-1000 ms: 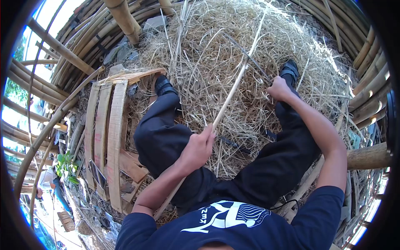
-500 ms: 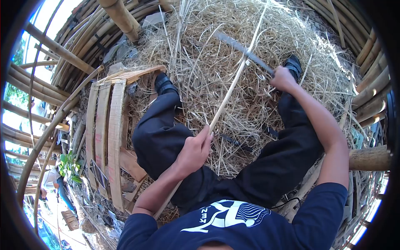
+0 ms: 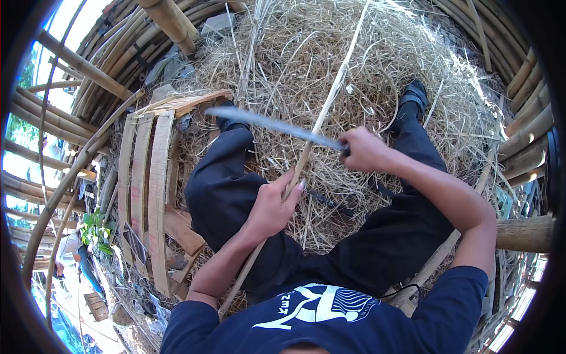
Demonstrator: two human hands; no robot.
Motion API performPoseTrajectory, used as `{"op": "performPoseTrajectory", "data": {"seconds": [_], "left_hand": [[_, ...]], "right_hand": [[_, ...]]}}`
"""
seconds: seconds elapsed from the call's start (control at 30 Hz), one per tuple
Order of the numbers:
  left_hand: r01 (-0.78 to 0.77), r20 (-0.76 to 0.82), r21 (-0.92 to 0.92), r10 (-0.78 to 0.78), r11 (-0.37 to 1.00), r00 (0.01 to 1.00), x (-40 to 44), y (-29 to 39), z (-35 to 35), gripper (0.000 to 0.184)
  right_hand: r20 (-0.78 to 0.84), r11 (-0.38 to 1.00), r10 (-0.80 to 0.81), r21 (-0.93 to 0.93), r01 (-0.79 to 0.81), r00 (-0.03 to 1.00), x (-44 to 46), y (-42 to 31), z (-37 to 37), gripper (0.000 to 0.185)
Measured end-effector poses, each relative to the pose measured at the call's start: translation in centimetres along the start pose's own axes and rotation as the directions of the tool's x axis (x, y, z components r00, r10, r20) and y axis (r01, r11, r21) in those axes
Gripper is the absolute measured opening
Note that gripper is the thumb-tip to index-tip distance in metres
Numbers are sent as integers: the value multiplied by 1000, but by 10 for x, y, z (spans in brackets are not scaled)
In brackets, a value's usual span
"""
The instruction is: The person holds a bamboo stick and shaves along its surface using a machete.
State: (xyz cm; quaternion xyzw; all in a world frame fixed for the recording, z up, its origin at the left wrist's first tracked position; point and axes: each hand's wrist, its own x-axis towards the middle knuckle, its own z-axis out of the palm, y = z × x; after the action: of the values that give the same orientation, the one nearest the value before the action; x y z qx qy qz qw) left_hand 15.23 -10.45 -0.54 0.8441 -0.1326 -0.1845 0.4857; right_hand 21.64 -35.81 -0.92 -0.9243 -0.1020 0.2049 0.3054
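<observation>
My left hand [image 3: 275, 205] is closed round a long pale bamboo strip [image 3: 335, 88], which slants from beside my left hip up to the top of the view. In my right hand [image 3: 367, 151] is the dark handle of a long-bladed machete [image 3: 268, 123]. Its blade points left and crosses the strip a short way above my left hand, seemingly against it. The blade is slightly blurred by motion. Between my legs and beyond my feet lies a thick heap of bamboo shavings [image 3: 306, 65].
A slatted wooden crate [image 3: 158, 194] stands by my left leg. Bamboo poles [image 3: 71, 62] are stacked at the left and also line the right side [image 3: 527, 133]. A thick bamboo post [image 3: 171, 26] rises at upper left. Another person [image 3: 69, 248] is outside at far left.
My right hand has drawn the machete down along the strip, toward my left hand and to the left. A small pale flake now shows beside the strip. My left hand stays nearly in place.
</observation>
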Motion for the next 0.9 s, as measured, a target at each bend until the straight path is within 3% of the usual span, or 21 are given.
{"op": "performPoseTrajectory", "data": {"seconds": [0.07, 0.17, 0.27, 0.43, 0.53, 0.6, 0.7, 0.77, 0.8, 0.9], "left_hand": [[40, -14, -59, -41, 997, 999, 2, 0, 1, 29], [27, 4, -73, -27, 997, 1000, 4, -8, 3, 30], [-7, -11, -144, 6, 990, 1000, 5, -12, 8, 33], [-8, -1, -98, 8, 995, 1000, 7, -6, 7, 37], [-6, 4, -112, 7, 994, 1000, 7, -13, 6, 39], [-54, -14, -154, 52, 987, 999, 8, -17, 7, 39], [28, 20, -164, -25, 986, 999, 7, -18, 5, 38], [-121, -51, -146, 115, 982, 992, 9, -18, 6, 37], [-125, -52, -149, 119, 981, 992, 8, -19, 6, 37], [-89, 13, -169, 93, 982, 996, -1, -19, -4, 37]], "right_hand": [[40, 992, -115, -47, 117, 993, -6, -14, 11, 29], [95, 986, -71, -141, 84, 993, -7, -22, 18, 35], [62, 996, 2, -93, 4, 998, -6, -18, 17, 38], [48, 973, -29, -225, 39, 998, 2, -8, 8, 39], [-73, 973, -85, -220, 67, 994, 5, -3, 12, 28], [-57, 965, -46, -260, 30, 997, 7, -4, 4, 27], [-78, 953, -54, -301, 28, 996, 5, -3, 6, 25], [-101, 947, -70, -318, 35, 992, 5, -4, 4, 25], [-103, 946, -69, -322, 32, 992, 3, -4, 5, 25], [-236, 945, 31, -310, -106, 971, 8, 12, -5, 26]]}}
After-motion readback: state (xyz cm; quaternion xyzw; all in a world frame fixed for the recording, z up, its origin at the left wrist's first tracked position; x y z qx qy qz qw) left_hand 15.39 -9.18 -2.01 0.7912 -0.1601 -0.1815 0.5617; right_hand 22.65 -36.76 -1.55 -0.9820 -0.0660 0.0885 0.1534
